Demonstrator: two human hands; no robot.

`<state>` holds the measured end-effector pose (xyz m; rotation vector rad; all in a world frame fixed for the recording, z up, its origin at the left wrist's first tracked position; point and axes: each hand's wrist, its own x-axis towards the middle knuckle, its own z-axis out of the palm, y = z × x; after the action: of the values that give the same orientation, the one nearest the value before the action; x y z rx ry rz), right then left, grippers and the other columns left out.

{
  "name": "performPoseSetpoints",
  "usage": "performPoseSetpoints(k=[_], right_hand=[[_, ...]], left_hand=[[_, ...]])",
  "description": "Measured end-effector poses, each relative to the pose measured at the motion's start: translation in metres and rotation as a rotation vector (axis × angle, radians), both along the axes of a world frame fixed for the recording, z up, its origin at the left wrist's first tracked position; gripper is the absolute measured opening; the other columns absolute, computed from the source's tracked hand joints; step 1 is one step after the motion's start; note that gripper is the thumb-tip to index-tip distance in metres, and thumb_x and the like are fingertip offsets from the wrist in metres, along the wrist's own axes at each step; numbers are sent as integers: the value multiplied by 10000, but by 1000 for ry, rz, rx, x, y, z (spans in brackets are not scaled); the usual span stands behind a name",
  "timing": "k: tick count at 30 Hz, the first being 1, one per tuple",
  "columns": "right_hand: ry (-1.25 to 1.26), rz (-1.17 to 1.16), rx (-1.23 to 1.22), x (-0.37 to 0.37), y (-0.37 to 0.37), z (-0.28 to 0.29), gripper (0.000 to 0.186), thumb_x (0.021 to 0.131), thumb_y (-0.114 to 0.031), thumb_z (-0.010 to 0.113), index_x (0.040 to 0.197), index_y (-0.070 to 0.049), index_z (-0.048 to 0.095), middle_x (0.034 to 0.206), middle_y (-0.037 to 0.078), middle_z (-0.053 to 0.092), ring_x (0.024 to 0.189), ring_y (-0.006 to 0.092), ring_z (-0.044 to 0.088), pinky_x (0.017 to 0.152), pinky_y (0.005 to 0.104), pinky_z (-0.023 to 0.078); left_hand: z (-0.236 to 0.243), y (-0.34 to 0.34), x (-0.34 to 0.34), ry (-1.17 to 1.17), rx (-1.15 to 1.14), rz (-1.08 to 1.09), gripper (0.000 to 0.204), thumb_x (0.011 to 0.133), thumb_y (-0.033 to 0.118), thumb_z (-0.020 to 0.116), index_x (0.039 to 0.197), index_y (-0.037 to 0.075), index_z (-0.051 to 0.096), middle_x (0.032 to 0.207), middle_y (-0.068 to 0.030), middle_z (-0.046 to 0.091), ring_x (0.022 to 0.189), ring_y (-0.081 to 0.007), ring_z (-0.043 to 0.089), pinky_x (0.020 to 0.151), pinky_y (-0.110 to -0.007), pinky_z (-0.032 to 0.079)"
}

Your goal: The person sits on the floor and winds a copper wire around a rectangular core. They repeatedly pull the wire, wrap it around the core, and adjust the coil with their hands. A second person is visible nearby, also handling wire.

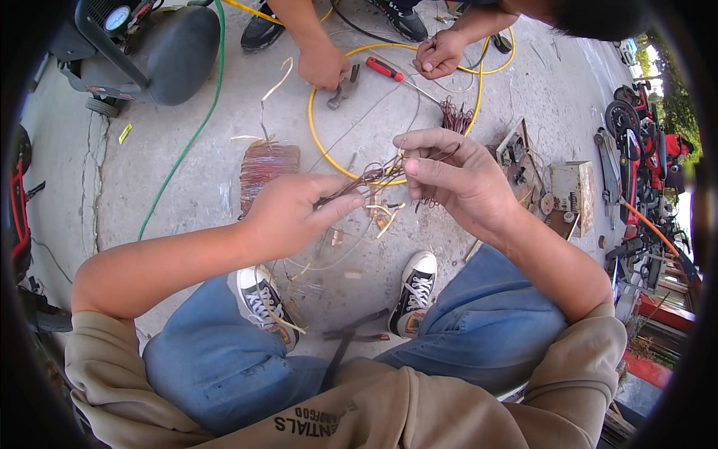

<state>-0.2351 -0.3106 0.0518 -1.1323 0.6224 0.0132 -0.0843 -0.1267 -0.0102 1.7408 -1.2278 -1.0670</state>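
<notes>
Head view: the left hand (288, 209) has its grip clamped on brown wire (376, 174); the right hand (467, 176) pinches the same wire, held between both above the floor (557, 86). A coil (263, 166) lies beyond, left; a screwdriver (384, 69) lies farther.

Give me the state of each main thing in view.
Left hand, holding wire bundle between thumb and fingers
Right hand, at the bundle's other end, grip unclear
Wire bundle, tangled, raised off floor
Wound coil, lying on floor
Screwdriver, lying on floor
Hammer, at a co-worker's hand
Yellow hose, looped on floor
Green hose, stretched out, unlooped
Compressor, standing, running or off unclear
</notes>
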Motion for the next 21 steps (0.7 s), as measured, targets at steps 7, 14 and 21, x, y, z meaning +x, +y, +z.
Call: performPoseSetpoints(k=[7,14,21], right_hand=[[32,-10,-11,0,-1,-4,326,871,-97,722,1162,15,626,929,39,625,745,110,600,715,255,520],[43,-74,66,0,-13,-14,271,885,-141,711,1107,-4,640,914,18,630,767,96,604,699,255,506],[135,-101,69,1,-11,-14,209,897,-183,703,1029,-39,629,849,-3,611,737,86,592,682,251,496]], left_hand=[[-2,1,-1,11,-4,21,275,950,294,621,966,24,672,671,-119,570,615,-201,540,581,-336,440],[11,-8,1,-219,50,32,294,949,321,623,992,37,688,657,-145,559,585,-199,554,578,-349,448],[10,-10,-1,-162,129,-5,302,945,350,627,979,57,691,631,-98,583,570,-149,591,563,-322,451]])
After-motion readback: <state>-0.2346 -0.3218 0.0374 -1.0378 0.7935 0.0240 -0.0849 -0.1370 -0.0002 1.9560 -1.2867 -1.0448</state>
